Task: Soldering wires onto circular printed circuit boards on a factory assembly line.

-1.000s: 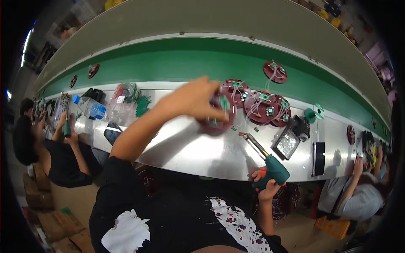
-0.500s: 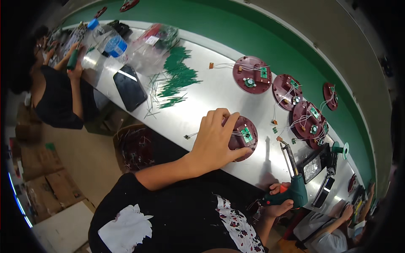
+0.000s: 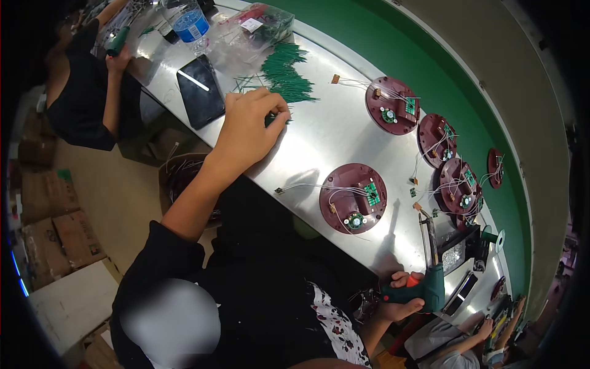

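My left hand (image 3: 249, 126) reaches to the near end of a pile of thin green wires (image 3: 287, 71), fingers curled and thumb close to the forefinger. A bit of dark green shows between them; whether it is gripped is hidden. My right hand (image 3: 402, 306) is wrapped round the handle of a green soldering gun (image 3: 435, 286) with a red trigger, its tip pointing away over the bench. Between my hands a round maroon plate (image 3: 344, 190) lies untouched, bearing a small green circuit board (image 3: 372, 194), a round part (image 3: 354, 221) and white leads.
Several similar maroon plates (image 3: 393, 120) lie toward the back right. A phone (image 3: 201, 92), a water bottle (image 3: 190, 27) and a clear plastic bag (image 3: 255, 27) sit at the left. Beside the gun stand a dark tray (image 3: 455, 255) and a green spool (image 3: 493, 238). Co-workers (image 3: 83, 101) flank the bench.
My left hand has let go of the maroon plate and moved left and away to the green wires. The view has shifted; my right hand still holds the soldering gun.
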`<state>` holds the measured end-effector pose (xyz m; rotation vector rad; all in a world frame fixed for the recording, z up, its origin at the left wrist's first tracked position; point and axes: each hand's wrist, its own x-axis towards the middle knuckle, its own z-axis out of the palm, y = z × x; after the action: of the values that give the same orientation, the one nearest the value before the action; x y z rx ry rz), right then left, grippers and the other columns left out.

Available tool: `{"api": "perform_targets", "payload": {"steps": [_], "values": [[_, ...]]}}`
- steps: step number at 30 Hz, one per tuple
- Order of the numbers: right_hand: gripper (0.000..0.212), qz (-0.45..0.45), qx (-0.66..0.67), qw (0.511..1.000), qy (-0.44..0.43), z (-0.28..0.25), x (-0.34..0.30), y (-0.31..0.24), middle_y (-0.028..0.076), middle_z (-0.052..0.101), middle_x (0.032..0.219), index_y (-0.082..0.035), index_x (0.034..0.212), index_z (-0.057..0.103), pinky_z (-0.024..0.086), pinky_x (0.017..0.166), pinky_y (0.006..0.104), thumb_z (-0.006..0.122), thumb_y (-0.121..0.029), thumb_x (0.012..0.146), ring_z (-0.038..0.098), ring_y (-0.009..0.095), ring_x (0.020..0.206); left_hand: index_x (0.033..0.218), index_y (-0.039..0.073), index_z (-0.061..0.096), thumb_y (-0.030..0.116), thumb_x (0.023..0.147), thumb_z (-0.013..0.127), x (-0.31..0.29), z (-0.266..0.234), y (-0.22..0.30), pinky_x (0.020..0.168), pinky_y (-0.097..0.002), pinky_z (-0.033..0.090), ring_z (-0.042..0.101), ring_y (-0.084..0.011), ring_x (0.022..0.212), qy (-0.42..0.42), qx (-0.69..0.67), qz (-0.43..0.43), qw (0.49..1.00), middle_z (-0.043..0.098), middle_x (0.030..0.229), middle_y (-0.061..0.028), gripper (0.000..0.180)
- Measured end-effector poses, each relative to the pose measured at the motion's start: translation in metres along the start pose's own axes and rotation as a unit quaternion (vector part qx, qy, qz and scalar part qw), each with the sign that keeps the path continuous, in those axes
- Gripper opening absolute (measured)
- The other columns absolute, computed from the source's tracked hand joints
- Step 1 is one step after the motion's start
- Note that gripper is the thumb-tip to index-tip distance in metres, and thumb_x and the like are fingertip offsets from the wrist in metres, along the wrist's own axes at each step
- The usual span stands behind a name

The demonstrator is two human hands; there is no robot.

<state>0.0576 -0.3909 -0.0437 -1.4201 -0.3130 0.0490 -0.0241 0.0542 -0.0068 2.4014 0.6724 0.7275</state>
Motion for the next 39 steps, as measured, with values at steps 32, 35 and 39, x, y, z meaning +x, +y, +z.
{"api": "perform_targets", "payload": {"steps": [32, 35, 39], "values": [[0.088, 0.001, -0.033, 0.999, 0.006, 0.020, -0.009, -0.005, 0.015, 0.065, 0.099, 0.009, 0.126, 0.055, 0.049, 0.069, 0.0311, 0.053, -0.073, 0.096, 0.058, 0.018, 0.072, 0.094, 0.005, 0.069, 0.008, 0.085, 0.076, -0.020, 0.034, 0.102, 0.085, -0.0367, 0.045, 0.064, -0.0255, 0.085, -0.171, -0.246, 0.086, 0.950, 0.069, 0.090, -0.0076, 0.011], [0.086, -0.008, -0.091, 0.996, 0.000, 0.044, -0.013, -0.017, 0.016, 0.066, 0.104, 0.010, 0.125, 0.057, 0.050, 0.068, 0.0307, 0.053, -0.071, 0.097, 0.059, 0.016, 0.072, 0.090, 0.006, 0.070, 0.007, 0.082, 0.078, -0.027, 0.047, 0.115, 0.085, -0.0364, 0.045, 0.065, -0.0251, 0.087, -0.169, -0.227, 0.126, 0.951, 0.070, 0.091, -0.0063, 0.011], [0.083, -0.027, -0.145, 0.988, -0.036, 0.054, -0.011, -0.014, 0.017, 0.067, 0.107, 0.010, 0.123, 0.059, 0.051, 0.069, 0.0305, 0.054, -0.069, 0.098, 0.060, 0.016, 0.072, 0.091, 0.007, 0.070, 0.005, 0.080, 0.078, -0.032, 0.065, 0.115, 0.086, -0.0356, 0.045, 0.065, -0.0245, 0.088, -0.068, -0.147, 0.227, 0.960, 0.071, 0.092, -0.0058, 0.014]]}}
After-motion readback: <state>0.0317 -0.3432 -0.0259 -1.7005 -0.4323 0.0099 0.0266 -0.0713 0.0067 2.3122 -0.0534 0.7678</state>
